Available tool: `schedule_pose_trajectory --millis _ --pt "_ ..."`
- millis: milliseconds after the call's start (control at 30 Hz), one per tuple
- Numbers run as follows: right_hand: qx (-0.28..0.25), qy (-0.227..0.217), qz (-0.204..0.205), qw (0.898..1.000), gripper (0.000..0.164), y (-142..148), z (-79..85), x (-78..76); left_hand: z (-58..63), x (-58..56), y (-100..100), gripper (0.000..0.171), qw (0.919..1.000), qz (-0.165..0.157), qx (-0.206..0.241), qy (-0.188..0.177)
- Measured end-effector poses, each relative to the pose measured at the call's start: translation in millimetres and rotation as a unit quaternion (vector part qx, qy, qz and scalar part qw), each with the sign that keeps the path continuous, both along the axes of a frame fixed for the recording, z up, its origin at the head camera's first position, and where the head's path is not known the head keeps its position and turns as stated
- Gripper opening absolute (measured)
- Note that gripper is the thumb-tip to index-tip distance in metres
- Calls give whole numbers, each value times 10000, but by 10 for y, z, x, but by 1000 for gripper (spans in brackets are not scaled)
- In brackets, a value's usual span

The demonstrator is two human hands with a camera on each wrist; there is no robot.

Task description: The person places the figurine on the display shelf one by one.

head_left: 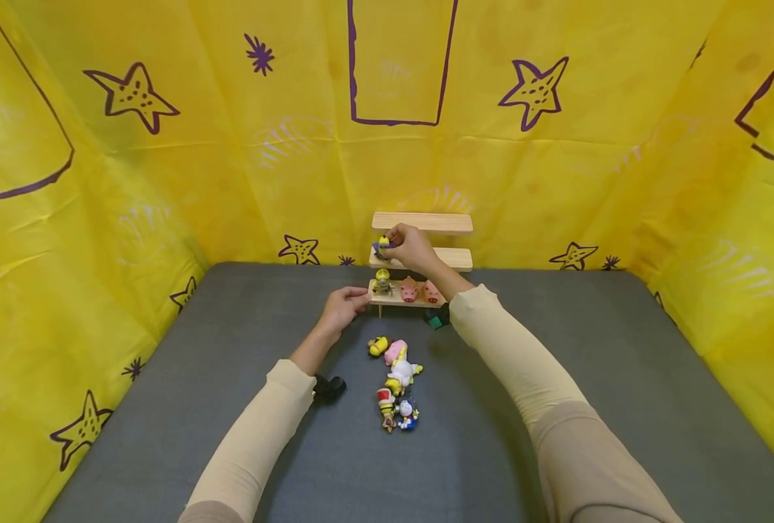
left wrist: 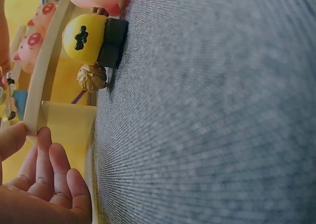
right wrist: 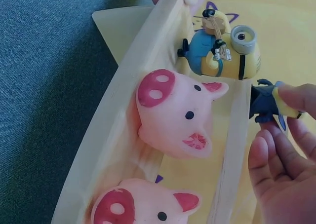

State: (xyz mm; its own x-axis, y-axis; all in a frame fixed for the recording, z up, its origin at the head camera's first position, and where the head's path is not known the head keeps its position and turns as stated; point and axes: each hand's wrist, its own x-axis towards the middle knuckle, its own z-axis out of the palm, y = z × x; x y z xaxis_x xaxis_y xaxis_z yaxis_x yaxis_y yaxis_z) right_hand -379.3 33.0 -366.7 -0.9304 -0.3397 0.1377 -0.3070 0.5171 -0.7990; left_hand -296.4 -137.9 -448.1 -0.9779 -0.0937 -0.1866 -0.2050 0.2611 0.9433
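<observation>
A three-step wooden shelf (head_left: 455, 258) stands at the back of the table. My left hand (head_left: 342, 309) pinches the left end of its lowest board between thumb and fingers, as the left wrist view also shows. With thumb and fingertips my right hand (head_left: 416, 249) holds a small yellow and dark blue Minion figure (right wrist: 266, 103) at the left end of the middle board. On the lowest board stands a Minion figure with a guitar (right wrist: 222, 51). Beside it sit two pink pig figures, one pig (right wrist: 180, 113) nearer and the other pig (right wrist: 133, 204) farther along.
Several figures lie on the grey table (head_left: 596, 407) before the shelf: a yellow figure (head_left: 379, 346), a pink one (head_left: 396, 351), a white one (head_left: 402, 373), a red-hatted one (head_left: 386, 408) and a blue-white one (head_left: 408, 414). A yellow patterned cloth (head_left: 230, 181) surrounds the table.
</observation>
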Motion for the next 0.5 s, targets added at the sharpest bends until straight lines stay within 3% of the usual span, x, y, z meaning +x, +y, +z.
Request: schedule_pose_trajectory --millis 167,367,500 --pt "179 -49 9 9998 40 12 19 2 5 16 -2 34 10000 -14 22 -9" --pt "1130 605 -70 9917 46 55 140 111 19 24 -8 34 10000 -17 32 -46" --pt "1305 941 -204 9868 46 110 244 262 24 14 -7 34 10000 -4 50 -49"
